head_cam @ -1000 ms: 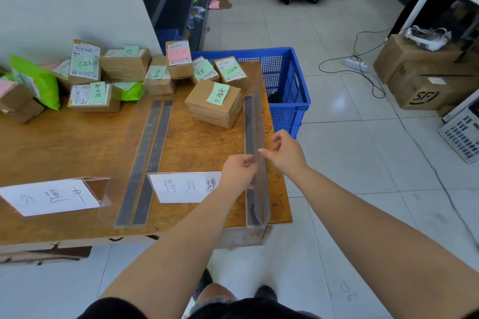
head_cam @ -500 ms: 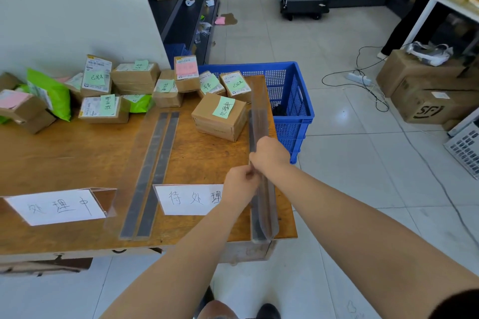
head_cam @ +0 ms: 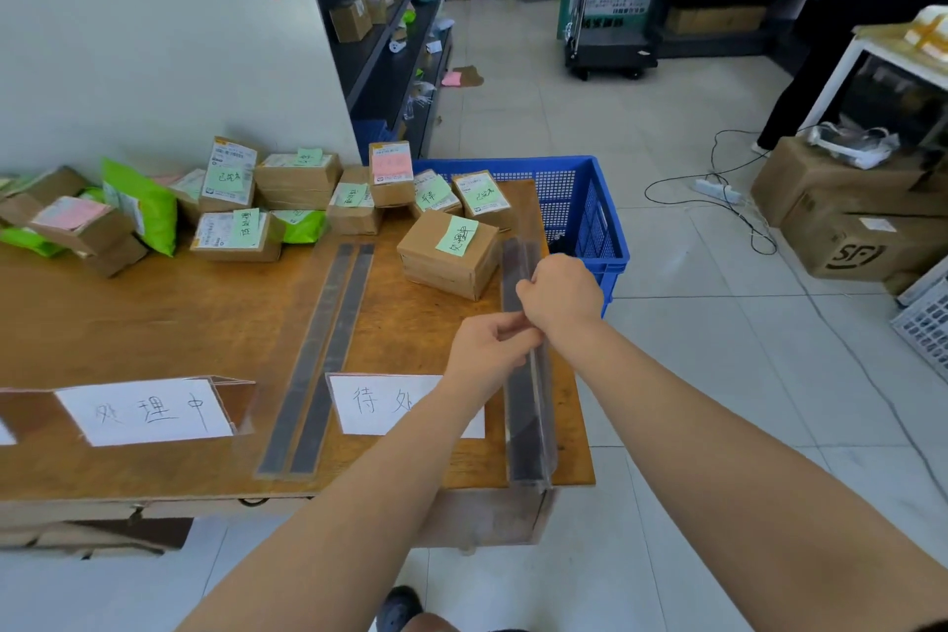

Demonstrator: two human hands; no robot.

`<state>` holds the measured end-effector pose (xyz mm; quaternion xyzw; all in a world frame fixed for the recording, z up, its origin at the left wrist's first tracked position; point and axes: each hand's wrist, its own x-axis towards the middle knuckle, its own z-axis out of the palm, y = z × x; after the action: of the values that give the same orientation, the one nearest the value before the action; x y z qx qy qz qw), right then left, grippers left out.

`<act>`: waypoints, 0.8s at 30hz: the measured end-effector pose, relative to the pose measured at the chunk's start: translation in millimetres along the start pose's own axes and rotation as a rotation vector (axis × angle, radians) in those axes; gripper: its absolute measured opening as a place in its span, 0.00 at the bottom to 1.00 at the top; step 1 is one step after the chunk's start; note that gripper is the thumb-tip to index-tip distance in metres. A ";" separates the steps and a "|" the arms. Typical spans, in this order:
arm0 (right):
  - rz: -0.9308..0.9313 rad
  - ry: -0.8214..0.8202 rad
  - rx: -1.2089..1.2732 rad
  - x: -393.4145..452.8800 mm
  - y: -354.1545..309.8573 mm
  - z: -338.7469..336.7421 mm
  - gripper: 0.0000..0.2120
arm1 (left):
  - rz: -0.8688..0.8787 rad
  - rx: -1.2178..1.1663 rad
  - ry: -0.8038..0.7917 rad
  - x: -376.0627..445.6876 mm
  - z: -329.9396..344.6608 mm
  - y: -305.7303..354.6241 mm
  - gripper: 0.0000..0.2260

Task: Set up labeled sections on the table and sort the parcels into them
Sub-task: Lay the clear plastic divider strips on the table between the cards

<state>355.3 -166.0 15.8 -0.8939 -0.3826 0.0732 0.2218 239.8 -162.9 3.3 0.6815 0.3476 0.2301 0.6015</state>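
Observation:
A long clear divider strip [head_cam: 528,426] with a dark base lies along the right edge of the wooden table [head_cam: 154,323]. My left hand [head_cam: 487,349] and my right hand [head_cam: 561,295] both pinch its upright clear wall near the middle. A second flat divider strip [head_cam: 318,364] lies mid-table. Two white paper signs stand near the front edge: one [head_cam: 149,411] at the left, one [head_cam: 379,403] partly behind my left forearm. Cardboard parcels with green and pink notes [head_cam: 287,200] crowd the far side; one box [head_cam: 449,252] sits just left of the held strip.
A blue plastic crate [head_cam: 590,210] stands on the floor against the table's far right corner. Brown cartons [head_cam: 862,221] and a power strip with cables [head_cam: 718,193] lie on the tiled floor at right. Dark shelving [head_cam: 390,41] runs behind the table.
My right hand has moved left from beside the strip onto its upright wall and closed on it. The camera view has tilted up a little.

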 end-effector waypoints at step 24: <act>-0.147 0.162 0.469 -69.4 -189.1 -42.6 0.20 | 0.259 0.169 0.174 -63.7 -170.8 57.6 0.13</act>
<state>196.6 -115.1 136.7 -0.7906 -0.4002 0.0717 0.4578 84.6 -99.9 95.6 0.7462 0.3260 0.3336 0.4750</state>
